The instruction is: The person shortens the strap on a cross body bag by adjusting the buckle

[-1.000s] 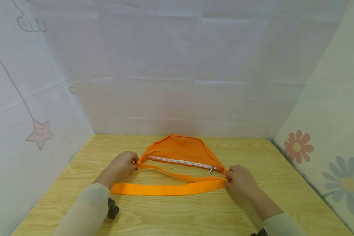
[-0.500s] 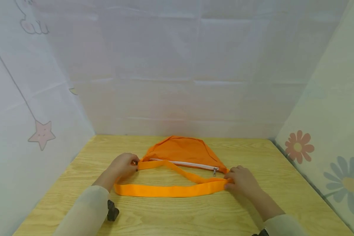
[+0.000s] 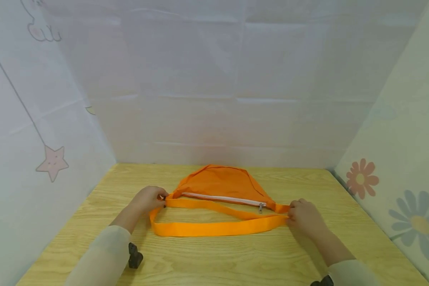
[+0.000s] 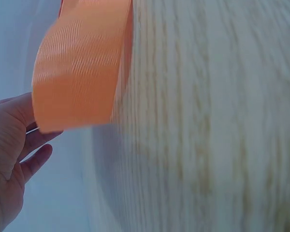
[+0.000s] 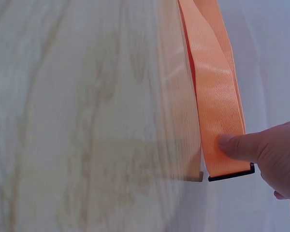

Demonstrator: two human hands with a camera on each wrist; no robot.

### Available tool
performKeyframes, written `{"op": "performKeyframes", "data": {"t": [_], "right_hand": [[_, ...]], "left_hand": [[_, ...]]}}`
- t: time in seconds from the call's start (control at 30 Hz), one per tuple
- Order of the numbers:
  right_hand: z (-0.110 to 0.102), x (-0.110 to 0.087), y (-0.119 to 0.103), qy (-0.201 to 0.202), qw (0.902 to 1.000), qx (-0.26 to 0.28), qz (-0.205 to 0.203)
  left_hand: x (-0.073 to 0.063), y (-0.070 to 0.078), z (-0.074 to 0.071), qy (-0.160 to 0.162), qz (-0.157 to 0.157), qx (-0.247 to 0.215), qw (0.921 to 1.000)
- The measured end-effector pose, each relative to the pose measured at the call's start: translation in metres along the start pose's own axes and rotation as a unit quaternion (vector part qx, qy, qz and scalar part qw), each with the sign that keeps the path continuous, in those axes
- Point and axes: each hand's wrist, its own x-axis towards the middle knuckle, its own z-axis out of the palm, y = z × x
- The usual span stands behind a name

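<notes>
An orange waist bag (image 3: 218,182) lies on the table, its zipper (image 3: 221,198) shut and facing the person. Its flat orange strap (image 3: 207,229) forms a loop in front of it. At the bag's left end my left hand (image 3: 148,200) pinches the strap; in the left wrist view its fingertips (image 4: 37,158) are partly behind a bend of strap. My right hand (image 3: 305,218) grips the strap's right end, where layers come together. The right wrist view shows the thumb (image 5: 239,146) pressing the strap just above a black buckle (image 5: 232,175).
The light wood-grain table (image 3: 214,262) ends at a pale cloth backdrop (image 3: 214,119) behind the bag. Printed cloth walls stand at both sides, with a star (image 3: 52,163) on the left and flowers (image 3: 420,224) on the right.
My right hand has moved to the right with the strap end. The front loop's left bend has slid right, out from beside the left wrist. My left hand has stayed nearly still.
</notes>
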Motion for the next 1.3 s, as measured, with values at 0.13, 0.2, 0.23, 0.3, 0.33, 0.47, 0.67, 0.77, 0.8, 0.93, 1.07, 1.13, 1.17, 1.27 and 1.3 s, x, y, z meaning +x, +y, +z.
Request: {"op": "performKeyframes", "data": {"t": [0.13,0.2,0.23,0.3,0.33,0.47,0.67,0.77,0.8,0.93,1.07,1.13,1.17,1.27,1.3], "right_hand": [[-0.002,-0.002,0.003,0.005,0.9999,-0.013,-0.003],[-0.001,-0.003,0.002,-0.005,1.0000,0.004,0.000],[-0.001,-0.002,0.001,-0.013,0.9998,0.016,0.003],[0.000,-0.001,-0.001,-0.031,0.9983,0.048,0.008],[0.000,0.000,-0.003,-0.041,0.9971,0.063,0.012],[0.002,0.005,-0.009,-0.069,0.9932,0.093,0.014],[0.005,0.014,-0.021,-0.059,0.9910,0.116,-0.028],[0.008,0.016,-0.025,-0.034,0.9908,0.124,-0.043],[0.009,0.017,-0.024,-0.023,0.9910,0.124,-0.045],[0.011,0.015,-0.018,0.007,0.9946,0.098,-0.030],[0.009,0.011,-0.009,0.015,0.9986,0.050,-0.006],[0.007,0.010,-0.005,0.018,0.9995,0.027,0.003],[0.006,0.009,-0.003,0.021,0.9996,0.018,0.009],[0.004,0.007,0.000,0.022,0.9996,0.001,0.021],[0.004,0.007,0.000,0.018,0.9996,-0.001,0.023]], "left_hand": [[0.000,-0.001,0.001,0.000,0.004,0.005,1.0000],[0.000,-0.002,0.001,0.000,0.004,0.003,1.0000],[0.000,-0.001,0.001,0.000,0.005,0.003,1.0000],[0.000,-0.001,0.001,-0.001,0.003,0.000,1.0000],[0.000,-0.001,0.001,0.000,0.004,-0.001,1.0000],[-0.002,0.001,-0.001,0.002,0.005,-0.003,1.0000],[-0.003,0.002,-0.002,0.005,0.011,0.004,0.9999],[-0.002,0.003,-0.002,0.005,0.012,0.005,0.9999],[-0.002,0.002,-0.001,0.005,0.013,0.007,0.9999],[-0.001,0.001,0.001,0.004,0.014,0.007,0.9999],[0.001,-0.001,0.001,0.006,0.010,0.006,0.9999],[0.001,-0.001,0.001,0.007,0.014,0.006,0.9999],[0.001,-0.001,0.001,0.008,0.015,0.005,0.9998],[0.002,0.000,0.002,0.006,0.026,-0.002,0.9996],[0.003,0.000,0.002,0.005,0.030,-0.002,0.9995]]}}
